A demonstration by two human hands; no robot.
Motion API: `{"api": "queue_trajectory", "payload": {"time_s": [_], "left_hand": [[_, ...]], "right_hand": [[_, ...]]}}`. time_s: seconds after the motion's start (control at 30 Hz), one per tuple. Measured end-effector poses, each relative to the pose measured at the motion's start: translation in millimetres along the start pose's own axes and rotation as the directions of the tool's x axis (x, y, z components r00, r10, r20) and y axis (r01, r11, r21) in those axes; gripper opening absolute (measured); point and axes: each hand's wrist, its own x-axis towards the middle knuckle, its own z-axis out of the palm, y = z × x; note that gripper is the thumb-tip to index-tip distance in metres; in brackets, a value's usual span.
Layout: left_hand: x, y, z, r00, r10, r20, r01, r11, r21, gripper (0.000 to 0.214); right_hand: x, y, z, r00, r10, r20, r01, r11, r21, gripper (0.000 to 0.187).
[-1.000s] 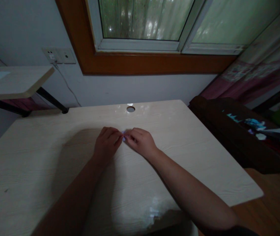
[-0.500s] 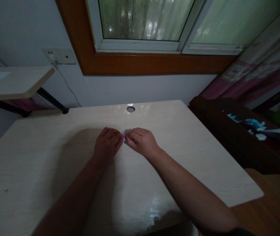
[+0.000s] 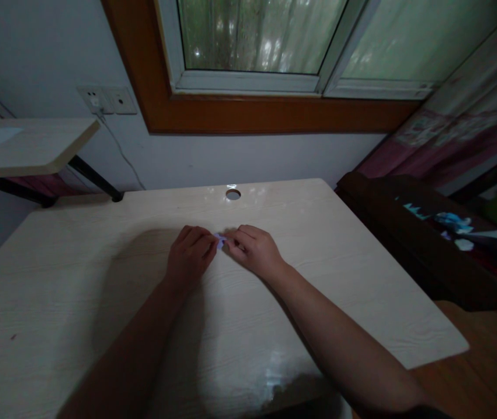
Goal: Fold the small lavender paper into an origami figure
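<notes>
My left hand (image 3: pixel 190 254) and my right hand (image 3: pixel 254 250) meet at the middle of a pale wooden desk (image 3: pixel 100 291). Both have their fingers curled and pinched together on a tiny pale purple piece (image 3: pixel 220 240), perhaps folded paper, that shows only as a sliver between the fingertips. The hands rest on the desk top, knuckles up. Most of the small piece is hidden by the fingers.
A round cable hole (image 3: pixel 233 194) lies at the desk's far edge under a wood-framed window (image 3: pixel 248 110). A side shelf (image 3: pixel 25 145) juts in at left, below a wall socket (image 3: pixel 106 100). A dark cluttered cabinet (image 3: pixel 427 244) stands to the right.
The hands have stayed almost where they were; the fingertips shifted slightly on the small purple piece.
</notes>
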Motion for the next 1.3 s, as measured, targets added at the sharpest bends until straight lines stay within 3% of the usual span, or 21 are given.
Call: {"api": "queue_trajectory", "payload": {"time_s": [0.4, 0.87, 1.13, 1.3], "left_hand": [[0, 3, 1.3, 0.999, 0.048, -0.010, -0.048, 0.998, -0.038, 0.006], [1, 0, 1.5, 0.999, 0.008, -0.050, -0.011, 0.999, -0.050, 0.006], [-2, -11, 0.6, 0.995, -0.072, -0.073, 0.068, 0.996, -0.059, 0.004], [-3, -9, 0.4, 0.984, -0.127, -0.121, 0.114, 0.988, -0.109, 0.007]], "right_hand": [[0, -2, 1, 0.996, -0.058, 0.069, 0.062, 0.997, -0.045, 0.021], [0, 1, -1, 0.999, -0.041, 0.004, 0.041, 0.998, -0.055, 0.022], [-2, 6, -1, 0.998, 0.048, -0.047, -0.049, 0.999, -0.018, 0.018], [-3, 7, 1, 0.998, 0.041, -0.048, -0.042, 0.999, -0.021, 0.017]]}}
